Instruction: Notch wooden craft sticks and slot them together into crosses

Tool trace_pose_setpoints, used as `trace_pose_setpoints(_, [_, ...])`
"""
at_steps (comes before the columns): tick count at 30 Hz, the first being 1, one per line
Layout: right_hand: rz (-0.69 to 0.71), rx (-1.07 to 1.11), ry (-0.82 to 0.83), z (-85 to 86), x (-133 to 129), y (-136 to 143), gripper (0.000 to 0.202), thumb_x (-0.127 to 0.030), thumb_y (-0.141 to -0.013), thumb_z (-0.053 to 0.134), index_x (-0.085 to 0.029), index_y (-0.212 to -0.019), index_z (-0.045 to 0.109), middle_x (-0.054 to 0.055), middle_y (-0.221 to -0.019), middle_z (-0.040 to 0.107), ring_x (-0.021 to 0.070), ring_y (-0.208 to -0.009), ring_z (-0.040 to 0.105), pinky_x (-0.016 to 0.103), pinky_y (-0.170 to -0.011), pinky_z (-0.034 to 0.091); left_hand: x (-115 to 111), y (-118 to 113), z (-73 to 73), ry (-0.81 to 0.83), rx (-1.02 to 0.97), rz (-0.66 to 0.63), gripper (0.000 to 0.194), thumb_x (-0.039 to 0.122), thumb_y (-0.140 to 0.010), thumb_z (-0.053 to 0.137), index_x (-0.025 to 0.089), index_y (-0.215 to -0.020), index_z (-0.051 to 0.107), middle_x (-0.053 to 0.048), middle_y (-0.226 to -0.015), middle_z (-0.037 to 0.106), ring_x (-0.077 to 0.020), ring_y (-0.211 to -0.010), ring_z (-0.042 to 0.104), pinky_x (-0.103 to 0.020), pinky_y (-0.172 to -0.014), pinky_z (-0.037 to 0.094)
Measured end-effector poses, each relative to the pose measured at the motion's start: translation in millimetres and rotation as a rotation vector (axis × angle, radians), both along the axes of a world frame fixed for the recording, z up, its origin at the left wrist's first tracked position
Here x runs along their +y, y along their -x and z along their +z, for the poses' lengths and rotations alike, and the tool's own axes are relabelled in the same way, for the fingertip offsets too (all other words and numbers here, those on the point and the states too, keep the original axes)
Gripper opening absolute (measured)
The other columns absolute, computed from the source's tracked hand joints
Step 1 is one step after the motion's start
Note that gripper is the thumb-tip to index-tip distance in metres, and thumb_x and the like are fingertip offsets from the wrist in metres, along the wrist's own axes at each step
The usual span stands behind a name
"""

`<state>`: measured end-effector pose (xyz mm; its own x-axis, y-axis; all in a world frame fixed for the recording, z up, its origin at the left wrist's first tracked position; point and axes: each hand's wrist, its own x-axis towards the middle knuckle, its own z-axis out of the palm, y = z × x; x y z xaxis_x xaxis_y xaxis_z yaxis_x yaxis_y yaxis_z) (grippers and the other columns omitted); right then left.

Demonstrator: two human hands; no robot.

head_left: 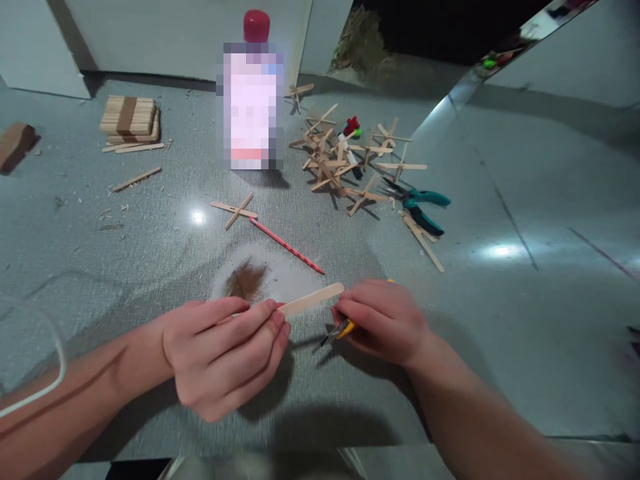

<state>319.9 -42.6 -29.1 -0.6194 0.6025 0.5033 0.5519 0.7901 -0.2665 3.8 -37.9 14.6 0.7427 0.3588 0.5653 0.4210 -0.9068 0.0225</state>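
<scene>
My left hand (230, 353) pinches one end of a wooden craft stick (315, 299) and holds it above the table, its rounded tip pointing right. In my right hand (383, 320) is a yellow utility knife (346, 328), gripped with its blade pointing down and left. The fingers of that hand come close to the stick's free end; whether they touch it I cannot tell. Below my hands lies a white patch with a brown smudge (247, 279). Just beyond it are a red pencil (287, 245) and two craft sticks crossed in an X (236, 212).
Several crossed sticks (327, 160) are heaped at the back, with teal-handled pliers (423, 203) beside them. A red-capped bottle (253, 107), blurred out, stands near the wall. Further left are a banded stack of sticks (129, 117) and a brown block (17, 145). A white cable (59, 347) crosses my left forearm.
</scene>
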Motion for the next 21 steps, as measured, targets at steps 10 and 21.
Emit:
trace_pose_setpoints(10, [-0.042,0.01,0.034,2.4,1,1,0.022,-0.012,-0.09,0.059,-0.023,-0.108,0.063,0.002,-0.079,0.073,0.017,-0.061,0.063,0.03,-0.059,0.046,8,-5,-9.9,-0.147,0.057,0.003,0.028,0.0,-0.096,0.069,0.024,-0.102,0.083,-0.001,-0.111,0.084,-0.0233,-0.113,0.08,-0.036,-0.073,0.067])
trace_pose_setpoints(21, [-0.07,0.596,0.919,-5.3,-11,17,0.052,-0.034,-0.115,0.045,-0.04,-0.162,0.024,0.001,-0.106,0.063,0.01,-0.058,0.064,0.022,-0.05,0.055,43,-25,-31.6,-0.033,0.322,-0.038,0.02,0.01,-0.095,0.063,0.016,-0.078,0.071,-0.003,-0.077,0.07,-0.0189,-0.065,0.064,-0.035,-0.058,0.044])
